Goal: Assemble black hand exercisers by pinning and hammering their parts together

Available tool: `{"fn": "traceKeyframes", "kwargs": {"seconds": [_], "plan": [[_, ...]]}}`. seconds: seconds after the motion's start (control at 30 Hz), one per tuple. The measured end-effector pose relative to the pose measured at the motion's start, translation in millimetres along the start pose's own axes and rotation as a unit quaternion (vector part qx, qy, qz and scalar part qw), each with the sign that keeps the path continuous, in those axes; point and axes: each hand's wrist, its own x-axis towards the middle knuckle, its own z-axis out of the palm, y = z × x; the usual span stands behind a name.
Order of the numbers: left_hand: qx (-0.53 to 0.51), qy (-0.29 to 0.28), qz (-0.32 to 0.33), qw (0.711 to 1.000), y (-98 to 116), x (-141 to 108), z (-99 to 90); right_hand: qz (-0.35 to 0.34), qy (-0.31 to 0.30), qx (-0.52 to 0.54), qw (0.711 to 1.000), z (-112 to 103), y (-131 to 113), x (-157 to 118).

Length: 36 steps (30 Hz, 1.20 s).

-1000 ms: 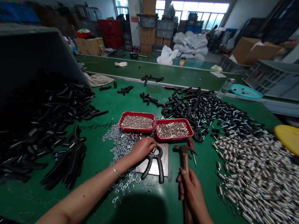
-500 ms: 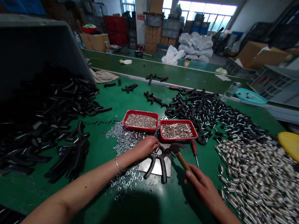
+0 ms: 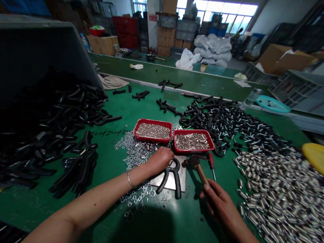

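Note:
A black two-legged plastic part [image 3: 177, 182] lies on a square metal plate [image 3: 183, 183], its legs toward me. At the top of that part, my left hand [image 3: 161, 159] is closed, fingertips pinched at a small metal piece [image 3: 171, 162]; the fingers partly hide it. My right hand [image 3: 217, 196] wraps round the wooden handle of a hammer [image 3: 201, 173]. The hammer's dark head is to the right of the black part, apart from it. Behind the plate stand two red trays, one [image 3: 152, 139] with tiny metal pieces, the other [image 3: 192, 151] with small pins.
Loose rings [image 3: 137, 151] lie left of the plate. A red screwdriver [image 3: 211, 162] is near the right tray. Metal cylinders [image 3: 285, 195] heap at the right, black parts with pins [image 3: 229, 119] behind them. A tipped bin [image 3: 83, 55] of black parts is at the left.
The hammer head has moved slightly to the right, and my right hand has shifted a little with it. My left hand stays at the black part, turned slightly.

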Motion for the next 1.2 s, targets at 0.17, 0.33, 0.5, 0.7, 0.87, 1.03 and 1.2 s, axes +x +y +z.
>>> {"fn": "traceKeyframes", "kwargs": {"seconds": [0.17,0.33,0.5,0.7,0.87,1.03,1.2], "plan": [[0.121,-0.002,0.066,0.990,6.7,-3.7,5.4,-0.008,-0.009,-0.074,0.997,-3.9,-3.6,-1.1],[0.058,0.063,0.028,0.996,9.9,-25.3,-0.4,-0.144,-0.006,-0.243,0.959,-8.8,-25.5,-4.1],[0.074,0.090,0.087,0.989,17.6,-61.8,3.9,-0.298,0.018,-0.313,0.902,3.4,-48.3,3.2],[0.112,0.079,0.112,0.984,17.5,-68.6,18.5,-0.269,-0.086,-0.384,0.879,15.7,-59.9,28.6],[0.054,0.087,0.069,0.992,21.6,-70.6,8.1,-0.298,-0.085,-0.391,0.866,16.6,-61.5,27.2],[0.016,0.108,-0.075,0.991,27.9,-90.4,-8.0,-0.285,-0.097,-0.373,0.878,11.7,-43.2,6.2],[0.051,0.040,-0.153,0.986,45.6,-100.6,-2.0,-0.266,-0.115,-0.398,0.870,8.6,-32.2,-3.2]]}}
